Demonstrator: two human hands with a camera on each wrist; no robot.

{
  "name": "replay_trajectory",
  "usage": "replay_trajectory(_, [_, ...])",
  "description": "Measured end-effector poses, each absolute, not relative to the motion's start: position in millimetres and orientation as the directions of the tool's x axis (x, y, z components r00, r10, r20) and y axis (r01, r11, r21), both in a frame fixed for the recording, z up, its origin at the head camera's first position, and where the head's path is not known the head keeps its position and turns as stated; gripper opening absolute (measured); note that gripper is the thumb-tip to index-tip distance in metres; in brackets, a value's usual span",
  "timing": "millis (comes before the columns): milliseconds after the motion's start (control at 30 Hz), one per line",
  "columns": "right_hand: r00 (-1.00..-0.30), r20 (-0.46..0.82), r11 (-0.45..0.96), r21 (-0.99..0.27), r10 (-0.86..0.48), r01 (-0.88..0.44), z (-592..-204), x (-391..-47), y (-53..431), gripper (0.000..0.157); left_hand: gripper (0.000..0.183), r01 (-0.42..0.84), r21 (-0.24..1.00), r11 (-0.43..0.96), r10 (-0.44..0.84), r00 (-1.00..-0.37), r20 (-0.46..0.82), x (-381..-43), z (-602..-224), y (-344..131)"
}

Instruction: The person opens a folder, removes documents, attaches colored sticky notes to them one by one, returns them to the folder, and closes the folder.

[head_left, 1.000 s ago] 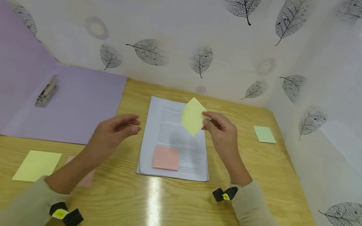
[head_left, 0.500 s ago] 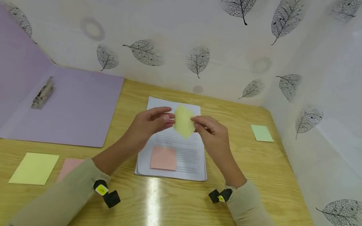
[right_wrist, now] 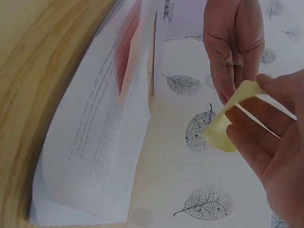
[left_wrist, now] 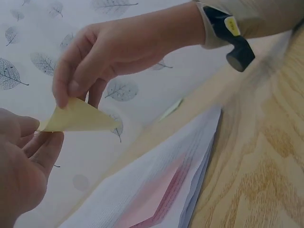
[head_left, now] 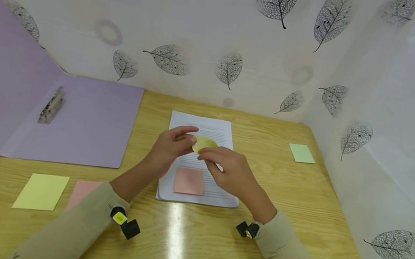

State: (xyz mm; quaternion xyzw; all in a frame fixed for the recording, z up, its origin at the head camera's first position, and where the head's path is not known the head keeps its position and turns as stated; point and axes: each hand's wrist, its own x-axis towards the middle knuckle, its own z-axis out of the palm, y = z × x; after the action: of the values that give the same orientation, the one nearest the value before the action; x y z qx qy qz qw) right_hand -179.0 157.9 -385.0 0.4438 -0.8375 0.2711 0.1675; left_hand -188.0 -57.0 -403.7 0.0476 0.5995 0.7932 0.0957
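Between my two hands a yellow sticky note (head_left: pixel 202 142) is bent into a curve above a stack of printed paper (head_left: pixel 208 193). My left hand (head_left: pixel 165 149) pinches one end of the note between thumb and fingers. From the other side my right hand (head_left: pixel 228 172) grips it, fingers over its edge. In the left wrist view the note (left_wrist: pixel 80 118) narrows to a point at its free side. The right wrist view has the curled note (right_wrist: pixel 221 128) partly behind the right fingers. A pink sticky note (head_left: pixel 189 181) lies on the lower part of the top sheet.
An open purple folder (head_left: pixel 98 126) with a metal clip (head_left: pixel 51 107) stands at the left. In front of it on the wooden table (head_left: pixel 187 257) lie a yellow note (head_left: pixel 40 192) and a partly covered pink note (head_left: pixel 81 193). A green note (head_left: pixel 302 153) lies far right, near the leaf-patterned wall.
My left hand has come in from the left and taken hold of the yellow note. The right hand has moved left and lower, and the note has gone from nearly flat to curved.
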Motion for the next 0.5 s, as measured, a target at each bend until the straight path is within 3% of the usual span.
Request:
replay_trajectory(167, [-0.652,0.483,0.522,-0.392,-0.584,-0.758,-380,-180,163,0.026,0.033,-0.092,0.976,-0.198,0.179,-0.982,-0.057,-186,-402,-56])
replay_trajectory(333, [-0.694,0.502,0.616,-0.345,-0.517,-0.708,-379,-187,168,0.023,0.032,-0.080,0.978,-0.195,0.203,-0.978,-0.039,-185,-405,-53])
replay_trajectory(500, [-0.846,0.334,0.647,-0.546,-0.415,-0.533,-378,-190,173,0.014,0.031,-0.057,0.984,-0.168,0.214,-0.977,-0.020,-185,-410,-50])
